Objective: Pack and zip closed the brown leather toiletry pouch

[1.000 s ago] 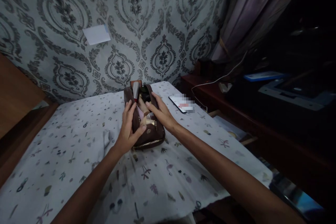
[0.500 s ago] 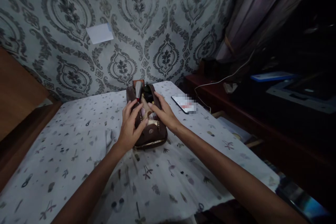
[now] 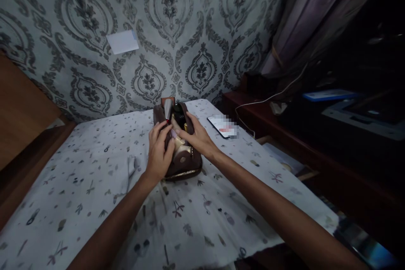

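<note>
A brown zip bag (image 3: pixel 171 168) stands unzipped on the patterned sheet, its top gaping and its lining pale. My left hand (image 3: pixel 160 147) holds the bag's left rim, fingers along the edge and thumb over the opening. On the other side my right hand (image 3: pixel 201 137) grips the right wall, fingers outside and thumb reaching in. Inside, toward the back, are a silver tube with a red end (image 3: pixel 168 109) and a dark rounded item (image 3: pixel 179 114). Small pale items lie between my thumbs, too small to name.
A phone (image 3: pixel 218 127) lies on the sheet right of the bag. A bunched grey-white cloth (image 3: pixel 130 168) is to the left. Behind stands a patterned wall with a paper (image 3: pixel 122 42). A white cable (image 3: pixel 272 98) crosses dark red furniture (image 3: pixel 232 98) at right.
My left thumb has moved further into the bag's opening, and my right thumb has shifted slightly down and left. The bag stays in place; the view has shifted slightly.
</note>
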`<state>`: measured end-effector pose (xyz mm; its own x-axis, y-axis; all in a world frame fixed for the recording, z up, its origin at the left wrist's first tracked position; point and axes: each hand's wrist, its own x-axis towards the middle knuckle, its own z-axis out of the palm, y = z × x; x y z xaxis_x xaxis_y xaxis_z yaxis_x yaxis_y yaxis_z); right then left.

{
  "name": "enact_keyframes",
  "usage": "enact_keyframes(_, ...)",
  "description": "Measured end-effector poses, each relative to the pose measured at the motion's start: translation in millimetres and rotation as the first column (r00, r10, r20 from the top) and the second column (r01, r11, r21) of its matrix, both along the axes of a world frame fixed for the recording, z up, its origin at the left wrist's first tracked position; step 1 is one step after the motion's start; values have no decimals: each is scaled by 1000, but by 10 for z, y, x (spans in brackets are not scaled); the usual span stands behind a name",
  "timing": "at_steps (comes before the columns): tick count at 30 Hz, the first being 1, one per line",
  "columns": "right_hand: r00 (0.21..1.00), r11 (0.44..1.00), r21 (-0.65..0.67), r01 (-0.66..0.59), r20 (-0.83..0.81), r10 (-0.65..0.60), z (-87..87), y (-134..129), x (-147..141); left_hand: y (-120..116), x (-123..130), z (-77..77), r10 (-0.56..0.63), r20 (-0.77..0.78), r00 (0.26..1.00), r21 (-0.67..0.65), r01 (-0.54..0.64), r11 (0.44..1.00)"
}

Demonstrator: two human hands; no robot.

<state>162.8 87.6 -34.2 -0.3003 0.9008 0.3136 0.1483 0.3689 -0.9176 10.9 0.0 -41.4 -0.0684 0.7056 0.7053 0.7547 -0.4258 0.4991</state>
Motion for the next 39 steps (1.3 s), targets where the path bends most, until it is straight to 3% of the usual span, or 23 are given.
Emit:
enact_keyframes(7, 999, 999, -10, 36, -9, -36, 8, -39, -39, -33, 85, -85, 19, -1, 1000, -33, -19, 999)
enact_keyframes(12, 1000, 999, 43, 30, 4, -31, -44, 35, -18, 56, -27, -20, -16, 67, 998, -31, 18, 999)
enact_keyframes(16, 997, 995, 102, -17, 79, 9, 13, 284, -31, 503, -272, 54, 25, 324, 946, -29, -17, 999)
enact_keyframes(19, 985, 988, 142, -54, 173, 29, 137, 598, -152, 974, -443, 60, 50, 481, 875, -144, 23, 989)
enact_keyframes(22, 966, 987, 145, -66, 255, 27, 279, 934, -351, 1323, -549, 43, 96, 547, 832, -222, 33, 975)
enact_keyframes(24, 948, 987, 140, -78, 318, 29, 355, 1109, -478, 1432, -587, 24, 113, 553, 826, -237, 26, 971)
enact_keyframes(28, 904, 985, 128, -113, 426, 48, 425, 1256, -602, 1438, -631, -14, 112, 551, 827, -263, 44, 964)
enact_keyframes(35, 834, 969, 135, -208, 542, 104, 477, 1176, -548, 1404, -602, -20, 130, 535, 835, -309, 51, 950)
enact_keyframes(39, 825, 969, 145, -198, 559, 85, 497, 1145, -538, 1427, -524, -7, 171, 533, 829, -324, 13, 946)
